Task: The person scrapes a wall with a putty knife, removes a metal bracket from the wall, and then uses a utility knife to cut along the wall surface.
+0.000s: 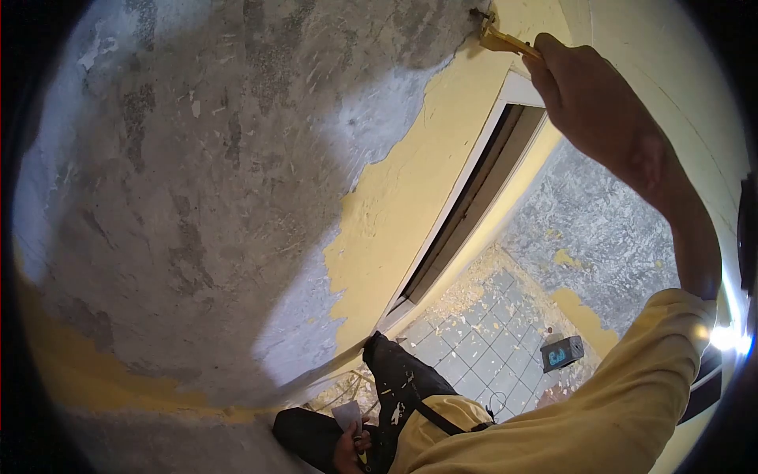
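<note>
My right hand (584, 83) is raised high at the upper right, fingers closed around the handle of a yellow scraper-like tool (505, 43). The tool's wide end meets the wall near a small dark fitting (478, 13); its working edge is hard to make out. Around it, yellow paint (403, 186) borders a large bare grey patch of wall (205, 158) with a ragged edge. Low by my legs, my left hand (346, 452) is closed on a putty knife with a broad pale blade (347, 413) pointing upward, away from the wall.
A white-framed opening (466, 213) runs down the wall. Below, paint flakes litter the tiled floor (482, 347), where a dark box with blue-green markings (561, 353) stands. A bright lamp (730, 340) glares at the right. Another mottled grey wall (600, 213) lies beyond the opening.
</note>
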The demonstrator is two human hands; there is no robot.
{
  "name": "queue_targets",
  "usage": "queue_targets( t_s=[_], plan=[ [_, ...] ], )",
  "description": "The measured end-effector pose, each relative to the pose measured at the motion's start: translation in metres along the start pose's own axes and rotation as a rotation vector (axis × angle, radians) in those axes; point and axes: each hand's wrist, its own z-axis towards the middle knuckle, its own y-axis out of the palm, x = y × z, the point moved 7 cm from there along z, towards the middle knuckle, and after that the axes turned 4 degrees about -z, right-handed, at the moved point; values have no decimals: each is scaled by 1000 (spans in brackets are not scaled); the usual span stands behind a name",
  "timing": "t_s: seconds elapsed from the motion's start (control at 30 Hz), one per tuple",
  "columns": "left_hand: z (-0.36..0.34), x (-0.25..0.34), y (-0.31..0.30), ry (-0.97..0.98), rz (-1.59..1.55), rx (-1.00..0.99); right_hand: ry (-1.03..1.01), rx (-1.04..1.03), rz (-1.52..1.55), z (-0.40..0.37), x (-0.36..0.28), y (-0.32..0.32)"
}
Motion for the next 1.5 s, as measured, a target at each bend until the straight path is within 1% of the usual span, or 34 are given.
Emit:
queue_targets(
  t_s=[0.03,0.07,0.13,0.17,0.27,0.33,0.4,0.47,0.5,0.53,0.63,0.67,0.73,0.77,0.83,0.93,1.07,1.13,1.17,1.23,1.33,1.37,1.43,1.47,1.5],
  plan=[
    [0,0,2,-3,-20,-21,-92,165,2,-7,-3,-2],
    [1,-1,2,-4,-20,-22,-93,164,0,-11,0,-2],
    [1,-1,1,-38,-45,-21,-166,164,123,-16,-3,-9],
    [1,-1,2,-36,-43,-21,-102,-32,201,-10,1,-1],
    [0,0,2,-1,10,-9,-135,21,295,-9,-3,1],
    [3,-2,-3,0,6,-24,185,-82,451,-18,-5,3],
    [4,-2,-5,-19,-5,-43,170,-21,609,-17,-4,7],
    [5,-4,0,-34,-16,-64,219,16,594,-20,-8,11],
    [0,-1,3,-40,15,-13,309,-18,620,-21,-8,13],
    [-4,-1,2,-46,44,38,312,-23,621,-22,-10,13],
    [-1,-3,0,-64,22,33,369,28,646,-25,-10,14],
    [-2,-6,-2,-64,20,37,369,25,649,-26,-11,18],
    [-8,-2,12,-29,15,-49,315,202,515,-28,-12,11],
    [-11,-1,16,-31,13,-46,314,198,517,-28,-12,10],
    [-14,-1,19,-48,11,-8,274,211,379,-28,-15,4],
    [-9,-2,14,-35,-16,-38,291,201,288,-28,-18,4],
    [-9,-2,12,-43,20,-24,322,162,314,-26,-21,9],
    [-4,-4,9,-64,11,-47,308,253,288,-27,-25,10],
    [-5,-4,7,-63,11,-46,308,253,290,-27,-27,12],
    [-8,-3,13,-38,65,-13,332,325,357,-28,-28,11],
    [-11,2,19,-10,88,-18,355,320,391,-29,-29,11],
    [-11,-3,9,-21,89,-12,357,307,388,-32,-31,12],
    [-7,0,20,-36,40,-96,418,377,399,-32,-32,12],
    [-12,-1,19,-29,34,-89,415,376,410,-31,-35,12],
    [-16,-2,16,-26,39,-54,457,337,436,-31,-35,14]
  ],
)
